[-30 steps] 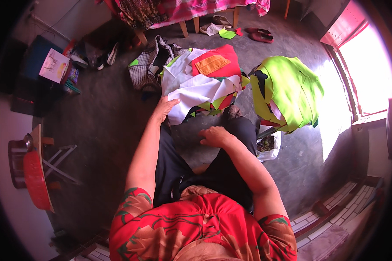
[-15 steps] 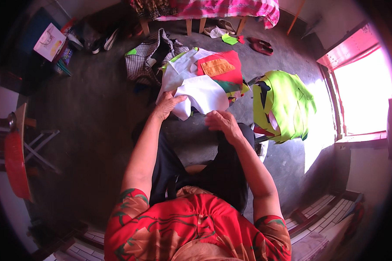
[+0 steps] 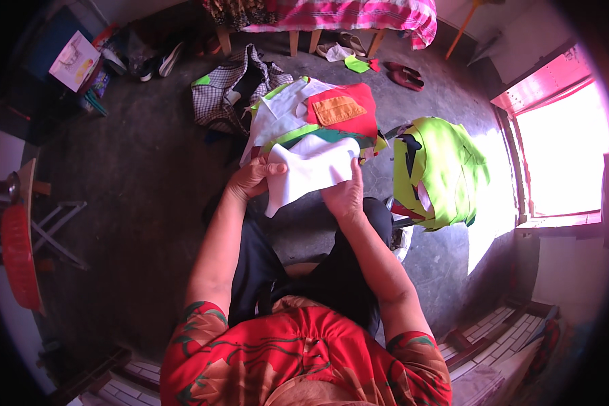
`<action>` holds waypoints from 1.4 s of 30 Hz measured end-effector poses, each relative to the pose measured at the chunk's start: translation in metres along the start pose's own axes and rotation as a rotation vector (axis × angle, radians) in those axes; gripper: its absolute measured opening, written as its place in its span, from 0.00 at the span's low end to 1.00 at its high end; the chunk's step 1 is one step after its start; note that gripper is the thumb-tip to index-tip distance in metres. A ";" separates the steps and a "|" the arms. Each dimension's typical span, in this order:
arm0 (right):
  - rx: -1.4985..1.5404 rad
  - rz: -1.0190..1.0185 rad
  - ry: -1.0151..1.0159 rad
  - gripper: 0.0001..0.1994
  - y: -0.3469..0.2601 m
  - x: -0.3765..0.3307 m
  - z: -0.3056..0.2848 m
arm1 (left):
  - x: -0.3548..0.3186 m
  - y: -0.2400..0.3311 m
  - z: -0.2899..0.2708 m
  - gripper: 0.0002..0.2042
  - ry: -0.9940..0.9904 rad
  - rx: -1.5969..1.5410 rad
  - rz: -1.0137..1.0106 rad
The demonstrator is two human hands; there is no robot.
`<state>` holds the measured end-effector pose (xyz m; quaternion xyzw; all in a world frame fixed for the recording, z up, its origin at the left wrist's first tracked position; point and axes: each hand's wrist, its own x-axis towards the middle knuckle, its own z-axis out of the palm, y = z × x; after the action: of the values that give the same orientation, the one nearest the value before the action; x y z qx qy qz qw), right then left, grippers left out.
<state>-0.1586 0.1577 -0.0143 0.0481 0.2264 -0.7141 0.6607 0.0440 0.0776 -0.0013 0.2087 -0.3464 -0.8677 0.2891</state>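
A piece of white cloth (image 3: 310, 169) is stretched between my two hands above my knees, its lower left corner hanging down. My left hand (image 3: 252, 177) grips its left edge, thumb on top. At the right edge my right hand (image 3: 346, 195) has hold of it, the thumb pointing up and the other fingers mostly hidden. Just beyond lies a heap of cloth pieces: a white piece (image 3: 275, 110), a red piece (image 3: 364, 101) with an orange patch (image 3: 338, 110) on it, and green edges showing below.
A tall stack of lime-yellow cloth (image 3: 446, 176) stands right of my knees. Behind the heap lies a checked garment (image 3: 216, 95). Dark red shoes (image 3: 406, 76) and a lime scrap (image 3: 356, 64) are on the floor near a bed with a pink cover (image 3: 358, 15). A red basin (image 3: 20, 257) is far left.
The white cloth has come off the heap toward me, uncovering green edges beneath. My right hand, earlier just below its edge, now holds its right side.
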 end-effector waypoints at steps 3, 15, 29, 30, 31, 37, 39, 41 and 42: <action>0.095 -0.055 -0.032 0.29 -0.020 0.006 0.000 | -0.011 0.010 0.009 0.23 -0.012 -0.003 0.019; -0.434 -0.638 0.137 0.31 -0.053 -0.005 0.010 | -0.037 0.014 -0.025 0.17 0.047 0.118 -0.159; -1.364 -1.200 0.181 0.28 -0.101 -0.039 -0.024 | -0.050 0.000 -0.023 0.15 -0.162 0.199 -0.412; -1.656 -1.343 0.185 0.26 -0.113 -0.039 -0.037 | -0.048 -0.001 -0.020 0.15 -0.180 0.197 -0.423; -1.887 -1.513 0.192 0.24 -0.125 -0.038 -0.051 | -0.046 0.000 -0.016 0.15 -0.196 0.200 -0.436; -0.555 -0.946 0.175 0.25 -0.089 -0.068 0.044 | -0.035 -0.007 -0.019 0.14 -0.226 0.150 -0.463; -1.005 -1.119 0.329 0.28 -0.093 -0.065 0.045 | -0.029 -0.012 -0.015 0.14 -0.197 0.106 -0.452; -0.721 -0.943 0.362 0.27 -0.091 -0.060 0.054 | -0.024 -0.019 -0.016 0.13 -0.112 0.073 -0.414; -0.772 -0.905 0.388 0.28 -0.092 -0.050 0.046 | -0.018 -0.024 -0.025 0.12 -0.077 0.051 -0.443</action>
<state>-0.2309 0.1886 0.0694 -0.1660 0.5820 -0.7681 0.2094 0.0629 0.0910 -0.0324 0.2535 -0.3246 -0.9084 0.0725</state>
